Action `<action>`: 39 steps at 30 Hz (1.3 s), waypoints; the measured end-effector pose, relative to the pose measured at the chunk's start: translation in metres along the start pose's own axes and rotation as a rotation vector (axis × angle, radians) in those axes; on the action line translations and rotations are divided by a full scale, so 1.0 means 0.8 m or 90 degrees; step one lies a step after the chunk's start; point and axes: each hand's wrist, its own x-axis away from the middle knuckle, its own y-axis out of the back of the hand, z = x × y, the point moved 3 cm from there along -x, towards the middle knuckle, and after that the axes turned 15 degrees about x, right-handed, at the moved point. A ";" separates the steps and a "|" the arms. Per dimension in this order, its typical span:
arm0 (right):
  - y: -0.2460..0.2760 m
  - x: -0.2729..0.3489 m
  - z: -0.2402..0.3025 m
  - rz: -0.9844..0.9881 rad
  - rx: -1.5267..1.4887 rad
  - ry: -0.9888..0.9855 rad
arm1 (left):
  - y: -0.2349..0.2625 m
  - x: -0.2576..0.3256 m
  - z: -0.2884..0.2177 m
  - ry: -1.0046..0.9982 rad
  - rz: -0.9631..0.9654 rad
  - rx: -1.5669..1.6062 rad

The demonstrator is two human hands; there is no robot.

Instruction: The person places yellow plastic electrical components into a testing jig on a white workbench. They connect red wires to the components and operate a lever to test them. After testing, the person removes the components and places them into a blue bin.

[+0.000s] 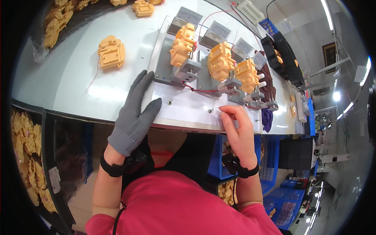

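Note:
My left hand (pixel 135 113), in a grey glove, lies against the left edge of a white test board (pixel 186 117) with its fingers stretched out and nothing in them. Bare and loosely bent, my right hand (pixel 239 133) hovers over the board's front edge, thumb and index tips slightly apart, just right of a small toggle switch (pixel 210 111). A second toggle switch (pixel 170 102) sits nearer my left hand. Behind, three yellow plastic housings stand in grey clamps: a left housing (pixel 183 45), a middle housing (pixel 221 61) and a right housing (pixel 247 75).
Several analog meters, one of them a left meter (pixel 189 16), line the board's back, with red wires. A loose yellow housing (pixel 111 53) with a thin wire lies on the white table (pixel 74 76) to the left. A black crate (pixel 51 164) of yellow parts stands at lower left.

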 end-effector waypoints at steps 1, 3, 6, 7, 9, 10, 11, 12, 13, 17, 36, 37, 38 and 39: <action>0.003 0.005 -0.010 -0.015 0.001 -0.021 | 0.000 0.000 0.000 -0.001 0.002 0.006; 0.010 0.016 -0.026 -0.051 0.006 -0.071 | -0.001 0.000 0.000 0.003 0.006 0.009; 0.020 0.031 -0.051 -0.112 0.011 -0.149 | -0.002 0.000 0.000 0.013 0.008 0.004; 0.022 0.034 -0.058 -0.120 0.013 -0.154 | -0.002 0.000 0.000 0.015 0.009 0.005; 0.023 0.036 -0.071 -0.134 0.017 -0.163 | -0.002 -0.001 0.000 0.015 0.010 0.005; 0.023 0.036 -0.075 -0.136 0.023 -0.151 | -0.002 -0.001 0.000 0.013 0.009 0.004; 0.022 0.035 -0.077 -0.136 0.027 -0.145 | -0.003 -0.001 0.000 0.011 0.008 0.003; 0.019 0.034 -0.078 -0.135 0.030 -0.137 | -0.003 -0.001 -0.002 0.012 0.007 0.000; 0.017 0.033 -0.080 -0.134 0.033 -0.128 | -0.004 -0.001 -0.003 0.013 0.005 -0.002; 0.013 0.028 -0.076 -0.122 0.061 -0.088 | -0.005 0.000 -0.005 0.027 -0.005 0.018; -0.028 0.000 0.001 -0.069 0.019 0.046 | -0.037 -0.006 -0.040 -0.219 -0.025 -0.368; -0.031 -0.001 0.001 -0.077 0.030 0.048 | -0.036 -0.005 -0.039 -0.219 -0.032 -0.355; -0.033 -0.001 0.001 -0.084 0.041 0.049 | -0.036 -0.005 -0.038 -0.219 -0.039 -0.342; -0.034 0.001 0.002 -0.091 0.052 0.046 | -0.037 -0.004 -0.038 -0.217 -0.040 -0.328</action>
